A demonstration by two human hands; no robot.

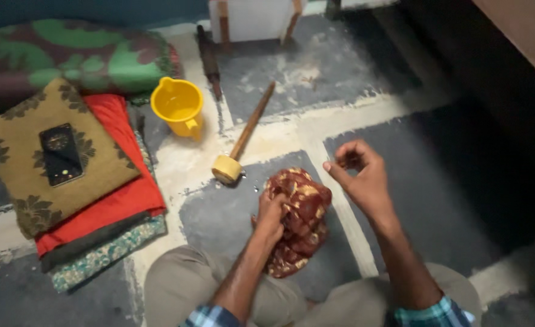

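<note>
While the left hand point(271, 213) clutched the bundled cloth point(297, 221) on the floor point(219, 212), the right hand point(358, 175) hovered just beside it, loosely curled, holding nothing. That cloth was crumpled, dark red with cream patterning.

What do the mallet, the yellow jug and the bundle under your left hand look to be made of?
Mallet: probably wood, matt brown handle, pale round head. Yellow jug: likely plastic, smooth with a slight sheen. Bundle: soft printed cloth, creased, pressed by the left hand.
</note>
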